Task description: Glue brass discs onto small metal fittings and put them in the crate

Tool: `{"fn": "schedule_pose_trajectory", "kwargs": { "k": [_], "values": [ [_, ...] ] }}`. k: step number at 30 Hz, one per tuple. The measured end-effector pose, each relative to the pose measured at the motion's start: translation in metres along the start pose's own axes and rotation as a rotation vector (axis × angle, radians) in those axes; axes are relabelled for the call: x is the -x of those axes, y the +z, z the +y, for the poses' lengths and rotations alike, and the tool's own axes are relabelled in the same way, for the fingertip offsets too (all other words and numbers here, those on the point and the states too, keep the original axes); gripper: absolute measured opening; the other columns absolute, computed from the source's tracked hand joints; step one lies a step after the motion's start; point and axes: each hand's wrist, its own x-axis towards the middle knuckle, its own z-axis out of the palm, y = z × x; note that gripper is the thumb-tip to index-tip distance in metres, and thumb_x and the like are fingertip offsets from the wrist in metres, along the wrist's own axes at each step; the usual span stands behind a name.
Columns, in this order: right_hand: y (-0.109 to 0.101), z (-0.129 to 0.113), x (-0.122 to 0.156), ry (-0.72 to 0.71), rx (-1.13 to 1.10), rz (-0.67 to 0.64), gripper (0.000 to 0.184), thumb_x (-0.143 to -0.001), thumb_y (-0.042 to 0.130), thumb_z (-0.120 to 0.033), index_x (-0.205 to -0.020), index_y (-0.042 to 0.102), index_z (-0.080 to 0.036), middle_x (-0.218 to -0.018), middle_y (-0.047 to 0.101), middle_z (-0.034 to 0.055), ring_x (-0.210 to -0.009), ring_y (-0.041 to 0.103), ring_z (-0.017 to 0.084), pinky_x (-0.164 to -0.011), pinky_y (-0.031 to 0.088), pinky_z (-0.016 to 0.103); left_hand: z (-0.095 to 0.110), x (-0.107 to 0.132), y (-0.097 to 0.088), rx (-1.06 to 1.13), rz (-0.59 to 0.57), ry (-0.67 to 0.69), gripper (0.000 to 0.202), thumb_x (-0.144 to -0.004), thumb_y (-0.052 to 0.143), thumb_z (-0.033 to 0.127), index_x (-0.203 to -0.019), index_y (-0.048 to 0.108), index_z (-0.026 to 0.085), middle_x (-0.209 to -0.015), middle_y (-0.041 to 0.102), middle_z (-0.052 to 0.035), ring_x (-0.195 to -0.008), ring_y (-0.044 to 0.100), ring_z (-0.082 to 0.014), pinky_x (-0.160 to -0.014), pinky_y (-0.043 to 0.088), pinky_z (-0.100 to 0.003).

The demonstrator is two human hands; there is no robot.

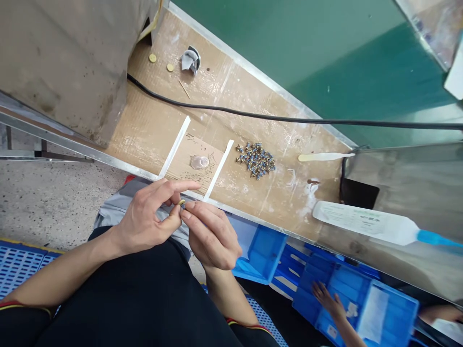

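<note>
In front of my body, above the table's near edge, both hands meet at their fingertips. My left hand (pixel 150 209) pinches a small yellow round piece (pixel 181 202) between thumb and fingers, its index finger stretched out over the table edge. Closed fingertips of my right hand (pixel 213 236) press against the same spot; what they hold is mostly hidden. Just beyond lies a cardboard patch (pixel 177 159) between two white strips, with a small clear lump (pixel 199 162) and scattered tiny dark bits. To its right is a pile of small blue-and-brass parts (pixel 256 160).
A black cable (pixel 231 112) crosses the table. Two yellow discs (pixel 170 67), a grey crumpled scrap (pixel 190 60) and a thin stick (pixel 184 89) lie at the back left. At right are a white bottle (pixel 365 221) and blue bins (pixel 260 253); another person's hand (pixel 327 296) reaches over one.
</note>
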Motion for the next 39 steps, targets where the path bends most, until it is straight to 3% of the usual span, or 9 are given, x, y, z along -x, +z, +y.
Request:
{"fn": "schedule_pose_trajectory", "kwargs": {
  "k": [5,8,12,15,22,29,35,37,39],
  "values": [
    [-0.001,-0.007,-0.018,0.036,-0.053,0.058,0.052,-0.104,0.081,-0.009,-0.151,0.077,-0.03,-0.124,0.089,0.0073,-0.106,0.089,0.028,-0.085,0.081,0.044,-0.001,0.0,0.0,-0.007,0.005,-0.021,0.057,-0.097,0.065,0.0,-0.146,0.071,0.028,-0.092,0.072,0.003,-0.085,0.072,-0.0137,-0.085,0.065,-0.027],
    [-0.006,-0.009,-0.028,0.255,-0.15,0.08,0.04,-0.108,0.076,-0.009,-0.14,0.081,-0.031,-0.116,0.09,0.005,-0.102,0.088,0.024,-0.086,0.078,0.042,-0.003,0.001,0.0,-0.046,0.0,0.038,0.056,-0.099,0.064,0.0,-0.148,0.068,0.028,-0.096,0.073,0.0023,-0.087,0.073,-0.0141,-0.088,0.065,-0.028],
    [-0.007,-0.008,-0.034,0.487,-0.342,-0.017,0.024,-0.105,0.08,-0.01,-0.12,0.086,-0.028,-0.108,0.09,0.0023,-0.1,0.087,0.02,-0.09,0.075,0.035,-0.003,0.003,0.001,-0.101,-0.024,0.157,0.059,-0.101,0.062,-0.002,-0.153,0.064,0.027,-0.116,0.081,-0.0019,-0.096,0.076,-0.0163,-0.096,0.066,-0.032],
    [-0.006,-0.006,-0.033,0.522,-0.427,-0.019,0.019,-0.105,0.081,-0.013,-0.115,0.087,-0.028,-0.106,0.089,0.0021,-0.098,0.087,0.02,-0.089,0.073,0.034,-0.002,0.002,0.003,-0.149,-0.035,0.213,0.064,-0.1,0.061,-0.004,-0.155,0.061,0.027,-0.123,0.083,-0.0035,-0.099,0.077,-0.019,-0.097,0.065,-0.035],
    [-0.009,-0.003,-0.029,0.591,-0.596,-0.026,0.022,-0.102,0.085,-0.01,-0.114,0.088,-0.028,-0.106,0.089,0.0003,-0.097,0.085,0.017,-0.089,0.07,0.03,0.002,-0.001,0.002,-0.198,-0.065,0.283,0.066,-0.098,0.062,-0.007,-0.156,0.058,0.024,-0.12,0.084,-0.0037,-0.092,0.073,-0.0209,-0.091,0.062,-0.036],
    [-0.015,-0.008,-0.033,0.644,-0.563,-0.06,0.027,-0.1,0.087,-0.008,-0.111,0.09,-0.032,-0.101,0.089,-0.0014,-0.093,0.084,0.019,-0.087,0.068,0.032,0.002,-0.001,0.0,-0.187,-0.093,0.283,0.064,-0.1,0.061,-0.007,-0.157,0.059,0.022,-0.12,0.084,-0.0031,-0.093,0.073,-0.019,-0.092,0.062,-0.033],
    [-0.014,-0.009,-0.034,0.683,-0.552,-0.085,0.021,-0.104,0.084,-0.013,-0.109,0.089,-0.032,-0.103,0.089,-0.0005,-0.096,0.084,0.02,-0.092,0.069,0.035,-0.002,0.002,0.0,-0.104,-0.14,0.175,0.063,-0.101,0.061,-0.007,-0.157,0.063,0.021,-0.127,0.082,-0.0053,-0.102,0.073,-0.0166,-0.098,0.06,-0.031],
    [-0.013,-0.007,-0.033,0.726,-0.567,-0.08,0.016,-0.105,0.085,-0.017,-0.108,0.089,-0.032,-0.103,0.088,-0.0002,-0.097,0.083,0.02,-0.093,0.068,0.036,-0.005,0.003,0.0,0.034,-0.141,-0.001,0.06,-0.102,0.065,-0.003,-0.155,0.068,0.023,-0.114,0.081,-0.0023,-0.097,0.073,-0.014,-0.095,0.06,-0.027],
    [-0.012,-0.005,-0.033,0.797,-0.61,-0.069,0.012,-0.104,0.087,-0.022,-0.11,0.089,-0.032,-0.105,0.088,0.0004,-0.098,0.083,0.02,-0.091,0.068,0.035,-0.009,0.003,0.001,0.298,-0.13,-0.265,0.049,-0.104,0.074,0.006,-0.149,0.074,0.025,-0.101,0.078,0.0007,-0.092,0.073,-0.0119,-0.09,0.059,-0.023]
  ]
}}
